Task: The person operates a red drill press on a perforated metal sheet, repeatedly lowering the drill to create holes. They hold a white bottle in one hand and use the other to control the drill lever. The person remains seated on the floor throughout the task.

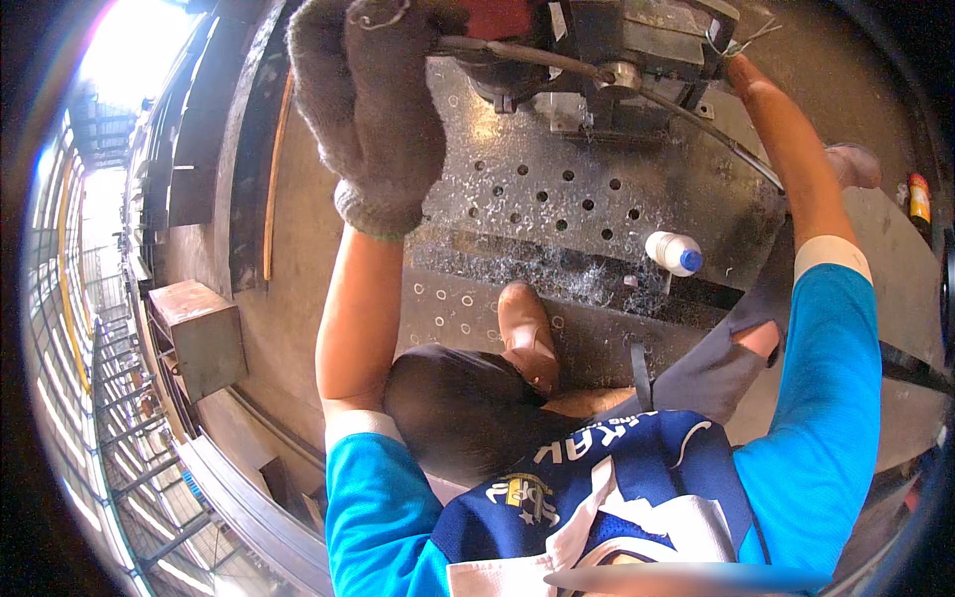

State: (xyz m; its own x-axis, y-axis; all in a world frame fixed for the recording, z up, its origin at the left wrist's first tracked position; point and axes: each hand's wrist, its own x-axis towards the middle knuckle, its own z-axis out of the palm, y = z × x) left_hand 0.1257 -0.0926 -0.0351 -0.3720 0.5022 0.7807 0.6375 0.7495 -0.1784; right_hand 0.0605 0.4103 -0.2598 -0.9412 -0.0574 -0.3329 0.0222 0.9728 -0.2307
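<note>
My left hand, in a thick grey knitted glove, is at the upper left, closed around the end of a metal feed handle. That bar runs to a round hub on a drill-like machine with a red part at the top. A second bar slants from the hub down to the right. My right arm reaches up to the machine's right side; little of my right hand shows, and its fingers are hidden. Thin wire sticks out beside it. Beneath the machine lies a dark steel plate with drilled holes.
Metal shavings are scattered over the plate. A white bottle with a blue cap lies near my right leg. My brown boot rests on the steel. An orange bottle is far right, a metal box left.
</note>
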